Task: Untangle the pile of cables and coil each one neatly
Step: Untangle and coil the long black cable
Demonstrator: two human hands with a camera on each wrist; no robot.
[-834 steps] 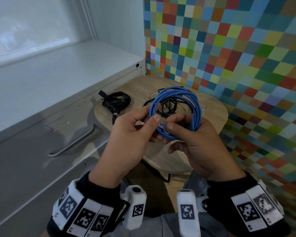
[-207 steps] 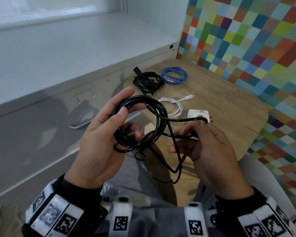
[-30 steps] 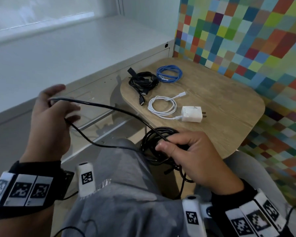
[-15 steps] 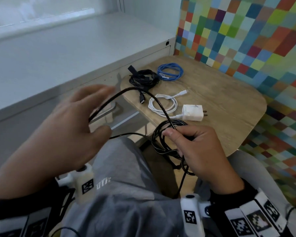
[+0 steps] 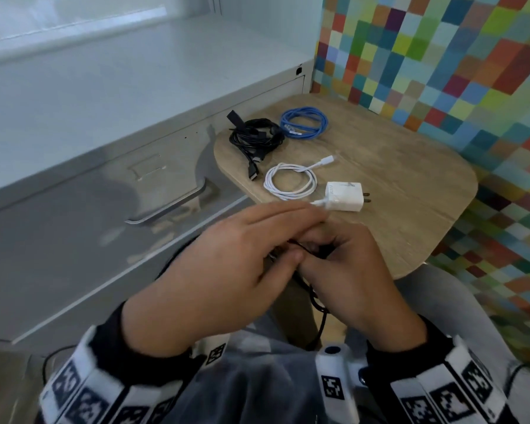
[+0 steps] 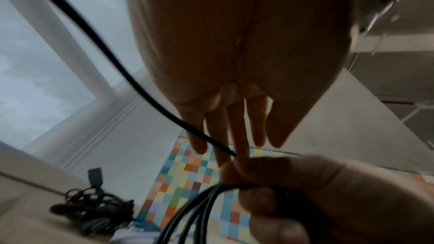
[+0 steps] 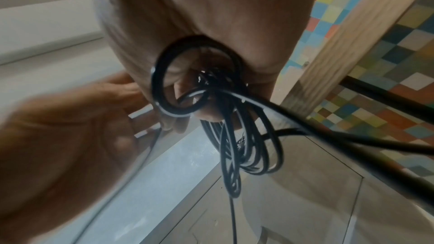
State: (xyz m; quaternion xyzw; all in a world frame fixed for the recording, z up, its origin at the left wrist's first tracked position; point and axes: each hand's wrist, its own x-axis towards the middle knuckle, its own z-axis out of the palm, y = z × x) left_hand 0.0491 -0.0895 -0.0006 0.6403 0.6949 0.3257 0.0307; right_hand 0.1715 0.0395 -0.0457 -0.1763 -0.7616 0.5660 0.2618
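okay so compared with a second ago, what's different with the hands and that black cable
The left hand swung in from far out at the left, carrying a strand of the black cable to the right hand, which still grips the loops. The blue coil, the black coil and the white charger cable lie unmoved on the table.

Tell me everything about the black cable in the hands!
The black cable is thin, smooth and shiny, like rubber. It is bunched into several uneven loops, not yet a neat coil. The right hand grips the bunch, with loops hanging below its fingers. One loose strand runs across the straight fingers of the left hand. It is held above the lap, near the table edge.
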